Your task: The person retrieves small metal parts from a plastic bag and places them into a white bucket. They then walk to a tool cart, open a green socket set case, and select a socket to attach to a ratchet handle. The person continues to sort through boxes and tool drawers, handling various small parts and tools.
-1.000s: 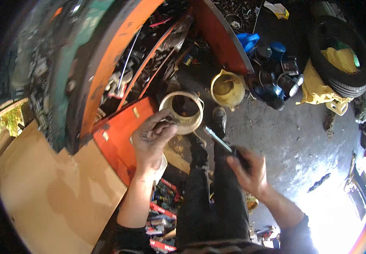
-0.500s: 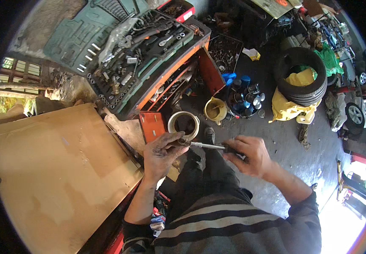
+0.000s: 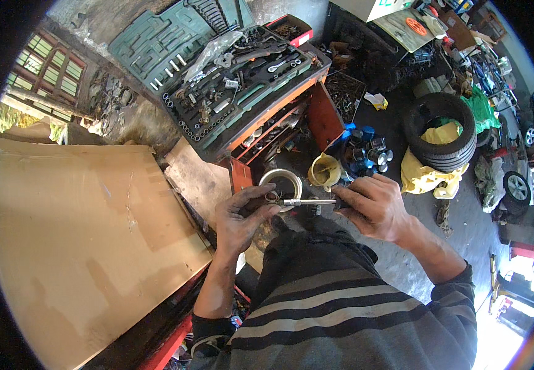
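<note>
My left hand pinches a small metal ring, which looks like a hose clamp, between thumb and fingertips. From the right, my right hand is closed round the dark handle of a silver-shafted driver. The shaft lies nearly level between my hands, and its tip meets the ring. Most of the handle is hidden by my fingers. Beneath my hands, lower down, sits a round pale container with a wide open top.
A green socket set case lies open on an orange tool cabinet ahead left. Brown cardboard covers the surface at my left. On the floor are a yellow bucket, blue-topped containers and a tyre.
The view has shifted, so the cabinet and floor things appear moved right. My hands keep the same grip, with the driver and ring still together and the shaft now more level.
</note>
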`<state>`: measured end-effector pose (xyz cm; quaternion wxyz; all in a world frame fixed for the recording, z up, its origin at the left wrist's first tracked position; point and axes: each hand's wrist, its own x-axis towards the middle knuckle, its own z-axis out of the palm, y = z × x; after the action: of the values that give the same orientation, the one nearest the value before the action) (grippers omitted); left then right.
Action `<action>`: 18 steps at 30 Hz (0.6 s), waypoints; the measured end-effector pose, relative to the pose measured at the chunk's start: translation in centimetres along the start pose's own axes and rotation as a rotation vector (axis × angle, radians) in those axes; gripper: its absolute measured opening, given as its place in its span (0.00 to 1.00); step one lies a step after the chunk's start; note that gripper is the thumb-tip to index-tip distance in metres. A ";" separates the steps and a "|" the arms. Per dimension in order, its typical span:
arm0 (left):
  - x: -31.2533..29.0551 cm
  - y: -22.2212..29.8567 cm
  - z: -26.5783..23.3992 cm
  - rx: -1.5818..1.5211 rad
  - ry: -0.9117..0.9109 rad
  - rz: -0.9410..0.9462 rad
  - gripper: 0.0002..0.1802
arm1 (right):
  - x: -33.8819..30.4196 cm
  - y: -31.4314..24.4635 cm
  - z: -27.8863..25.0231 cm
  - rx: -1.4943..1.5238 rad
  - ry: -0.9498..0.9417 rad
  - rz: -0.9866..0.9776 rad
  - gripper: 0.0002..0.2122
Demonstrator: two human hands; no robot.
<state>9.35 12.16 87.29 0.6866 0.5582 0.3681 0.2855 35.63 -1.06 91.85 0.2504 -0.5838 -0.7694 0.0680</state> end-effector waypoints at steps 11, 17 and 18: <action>-0.3 -0.4 0.4 -0.065 -0.036 -0.067 0.18 | -1.6 0.2 1.5 -0.090 0.016 -0.015 0.21; -0.5 -2.7 1.2 0.005 -0.093 -0.243 0.18 | -3.0 0.8 2.5 -0.237 0.033 -0.156 0.22; -0.6 -3.0 1.4 0.047 -0.116 -0.211 0.18 | -3.3 0.9 2.7 -0.239 0.025 -0.156 0.22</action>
<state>10.09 10.27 84.57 0.7196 0.5478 0.3912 0.1702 35.80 -3.34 88.13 0.1930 -0.5488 -0.8118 -0.0512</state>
